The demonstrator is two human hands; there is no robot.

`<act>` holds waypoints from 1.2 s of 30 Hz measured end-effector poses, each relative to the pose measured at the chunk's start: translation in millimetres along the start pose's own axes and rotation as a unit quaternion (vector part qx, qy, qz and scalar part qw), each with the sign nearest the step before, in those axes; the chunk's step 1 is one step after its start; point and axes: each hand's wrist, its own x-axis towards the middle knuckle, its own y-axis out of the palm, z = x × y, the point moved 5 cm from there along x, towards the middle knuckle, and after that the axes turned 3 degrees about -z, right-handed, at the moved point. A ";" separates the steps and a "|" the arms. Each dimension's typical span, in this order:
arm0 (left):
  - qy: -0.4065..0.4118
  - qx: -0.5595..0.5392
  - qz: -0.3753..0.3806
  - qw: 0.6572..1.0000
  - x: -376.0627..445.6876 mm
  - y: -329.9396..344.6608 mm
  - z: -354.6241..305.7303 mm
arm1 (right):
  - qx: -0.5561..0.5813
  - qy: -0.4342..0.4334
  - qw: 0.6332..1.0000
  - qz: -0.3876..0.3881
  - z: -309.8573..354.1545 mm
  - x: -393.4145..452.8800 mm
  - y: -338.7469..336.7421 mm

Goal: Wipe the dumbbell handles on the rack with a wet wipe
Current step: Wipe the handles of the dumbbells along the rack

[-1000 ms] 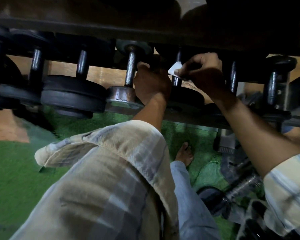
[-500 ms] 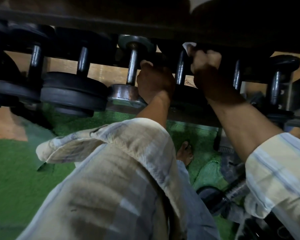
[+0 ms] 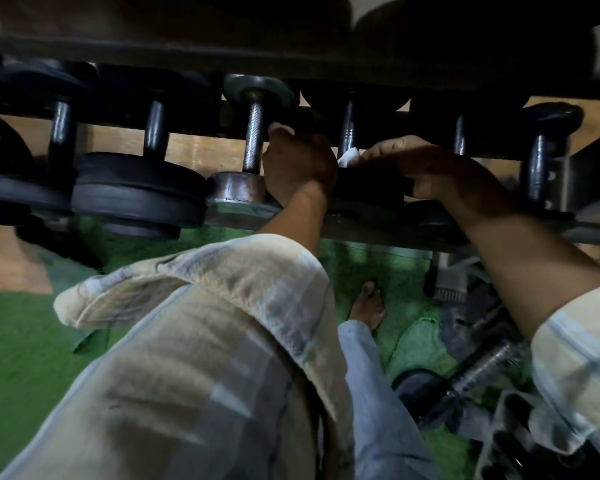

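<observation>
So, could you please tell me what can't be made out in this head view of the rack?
- Left hand: its fingers curl behind the rack rail; what they grip is hidden.
- Wet wipe: only a white corner shows; the right hand covers the rest.
- Handle being wiped: its lower part is hidden behind both hands.
- Upper shelf: too dark to read.
- Leftmost dumbbell: cut off by the frame edge.

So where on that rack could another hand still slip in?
Between the two black dumbbell handles at left there's an open gap. Crowded: the left hand and right hand with the wipe flank the wiped handle.
</observation>
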 end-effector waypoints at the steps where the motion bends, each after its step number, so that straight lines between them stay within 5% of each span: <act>1: 0.002 0.002 0.002 1.000 -0.3 0.0 -0.1 | 0.032 -0.018 0.999 -0.027 1.4 1.1 1.2; 7: -0.002 0.001 -0.002 1.000 1.8 -0.5 -0.2 | 0.113 -0.014 0.964 -0.240 29.1 21.9 1.0; 11: 0.003 -0.001 0.002 1.000 1.3 0.3 1.2 | 0.210 0.011 0.928 -0.307 33.3 35.3 2.5; 16: 0.007 0.005 -0.003 1.000 1.9 0.1 1.2 | 0.302 0.034 0.909 -0.287 26.1 37.2 9.7; 23: -0.001 -0.001 -0.005 1.000 2.8 -0.3 1.4 | 0.433 0.028 0.894 -0.110 27.2 28.3 29.8; 28: -0.003 0.000 -0.001 1.000 2.1 -1.1 0.6 | 0.294 0.012 0.956 0.001 40.4 47.7 42.5; 31: -0.008 -0.003 0.000 1.000 1.7 -2.0 -0.9 | 0.098 0.023 0.995 0.006 42.0 57.4 45.4; 36: -0.012 -0.011 -0.001 1.000 2.5 -0.8 -0.3 | -0.062 0.036 0.997 -0.036 48.9 53.3 51.2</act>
